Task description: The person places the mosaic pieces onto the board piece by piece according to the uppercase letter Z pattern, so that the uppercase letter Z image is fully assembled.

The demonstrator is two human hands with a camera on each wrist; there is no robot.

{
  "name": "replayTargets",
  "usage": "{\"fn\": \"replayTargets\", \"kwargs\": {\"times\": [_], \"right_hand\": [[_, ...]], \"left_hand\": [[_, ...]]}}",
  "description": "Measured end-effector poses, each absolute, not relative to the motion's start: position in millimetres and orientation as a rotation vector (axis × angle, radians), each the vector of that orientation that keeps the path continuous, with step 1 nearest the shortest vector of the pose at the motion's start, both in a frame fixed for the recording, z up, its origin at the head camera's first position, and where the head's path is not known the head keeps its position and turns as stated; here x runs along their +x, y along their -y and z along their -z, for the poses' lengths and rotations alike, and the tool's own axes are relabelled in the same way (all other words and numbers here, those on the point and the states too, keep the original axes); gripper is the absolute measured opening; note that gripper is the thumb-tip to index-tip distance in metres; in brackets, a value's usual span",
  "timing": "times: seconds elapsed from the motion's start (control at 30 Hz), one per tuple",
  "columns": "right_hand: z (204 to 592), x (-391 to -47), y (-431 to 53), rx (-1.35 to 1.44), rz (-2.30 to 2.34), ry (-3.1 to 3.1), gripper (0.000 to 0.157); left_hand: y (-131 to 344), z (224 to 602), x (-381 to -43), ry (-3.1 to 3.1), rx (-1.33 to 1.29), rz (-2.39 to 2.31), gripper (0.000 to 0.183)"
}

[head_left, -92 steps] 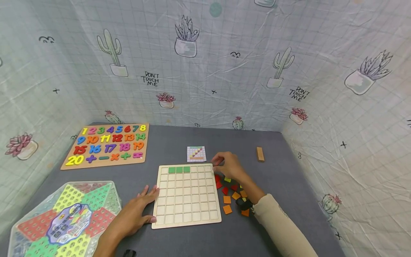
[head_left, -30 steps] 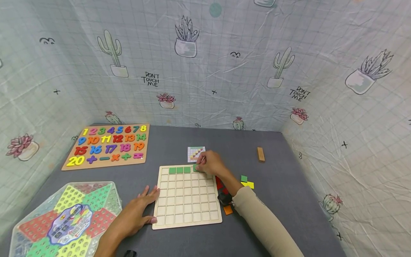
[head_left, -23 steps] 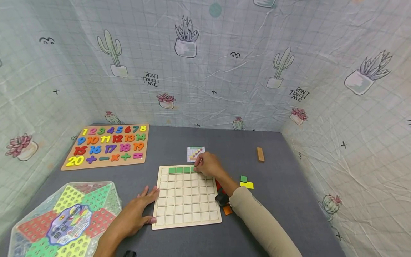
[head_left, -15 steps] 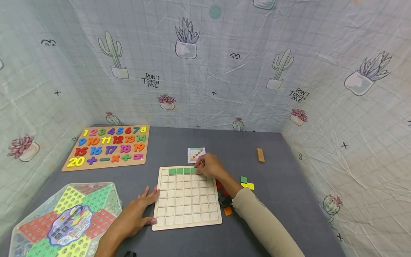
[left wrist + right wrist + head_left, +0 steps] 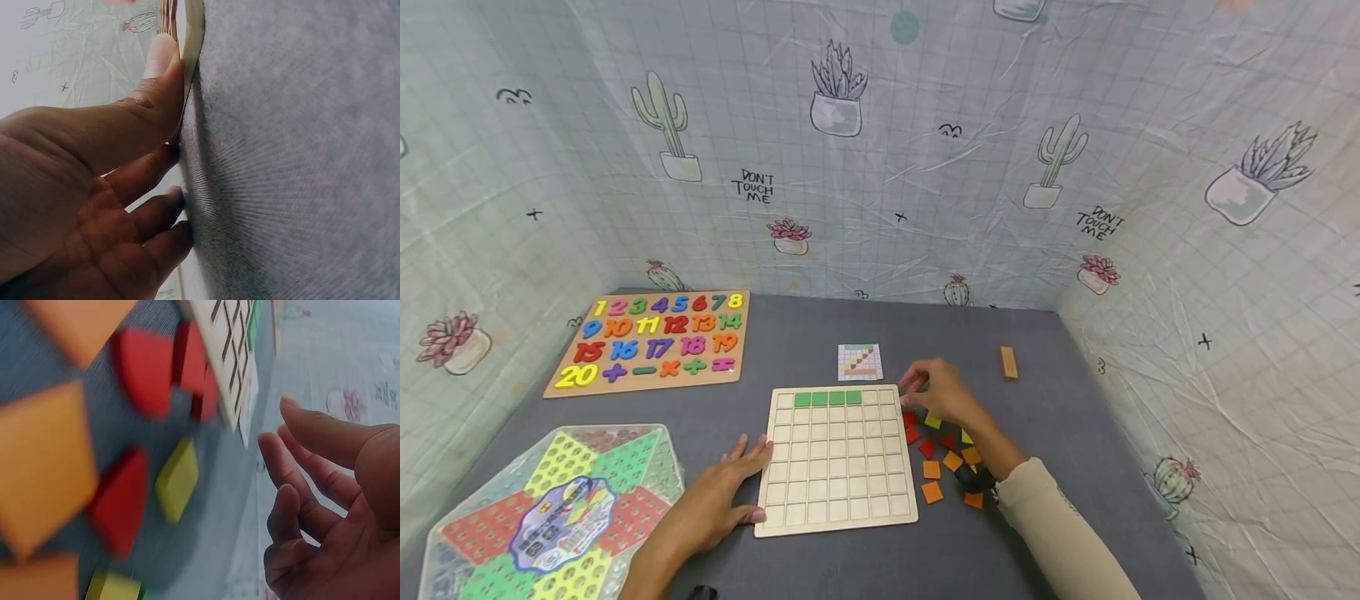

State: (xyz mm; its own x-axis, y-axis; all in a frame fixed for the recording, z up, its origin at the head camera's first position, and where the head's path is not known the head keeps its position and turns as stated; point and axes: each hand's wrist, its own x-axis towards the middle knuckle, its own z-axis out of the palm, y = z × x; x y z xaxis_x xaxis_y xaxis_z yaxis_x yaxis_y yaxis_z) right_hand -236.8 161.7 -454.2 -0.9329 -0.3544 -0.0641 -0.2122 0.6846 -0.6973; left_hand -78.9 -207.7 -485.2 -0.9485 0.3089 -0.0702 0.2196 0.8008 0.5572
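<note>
A pale wooden grid board (image 5: 838, 467) lies flat on the table. Several green square tiles (image 5: 828, 399) fill a stretch of its far row. My left hand (image 5: 726, 492) rests at the board's left edge with fingers spread, the thumb touching the edge in the left wrist view. Just off the far right corner of the board, my right hand (image 5: 942, 393) hovers above the table. Its fingers are loosely bent, and the right wrist view shows nothing between thumb and fingertips. Under and beside that forearm lie loose orange squares (image 5: 932, 470), red pieces (image 5: 119, 503) and yellow pieces (image 5: 178, 481).
Behind the board lies a small printed pattern card (image 5: 859, 362). A wooden block (image 5: 1008, 362) sits farther right. At the left are a colourful number board (image 5: 647, 379) and a clear hexagonal game box (image 5: 647, 429). A patterned cloth (image 5: 895, 167) encloses the table's back and sides.
My right hand set a green tile beside the others in the far row, let go of it, and moved right, off the board. The left hand has stayed in place.
</note>
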Motion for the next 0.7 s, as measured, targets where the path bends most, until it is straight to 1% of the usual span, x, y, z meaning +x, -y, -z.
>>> {"fn": "replayTargets", "kwargs": {"times": [0.4, 0.57, 0.7], "right_hand": [[454, -225, -232, -0.326, 0.894, -2.760, 0.019], [452, -218, -244, -0.303, 0.793, -2.739, 0.022], [455, -213, -246, -0.238, 0.738, -2.750, 0.021]], "left_hand": [[207, 486, -79, -2.836, 0.419, -0.853, 0.093], [208, 486, -79, -2.834, 0.418, -0.859, 0.093], [208, 487, -79, -2.836, 0.423, -0.857, 0.092]]}}
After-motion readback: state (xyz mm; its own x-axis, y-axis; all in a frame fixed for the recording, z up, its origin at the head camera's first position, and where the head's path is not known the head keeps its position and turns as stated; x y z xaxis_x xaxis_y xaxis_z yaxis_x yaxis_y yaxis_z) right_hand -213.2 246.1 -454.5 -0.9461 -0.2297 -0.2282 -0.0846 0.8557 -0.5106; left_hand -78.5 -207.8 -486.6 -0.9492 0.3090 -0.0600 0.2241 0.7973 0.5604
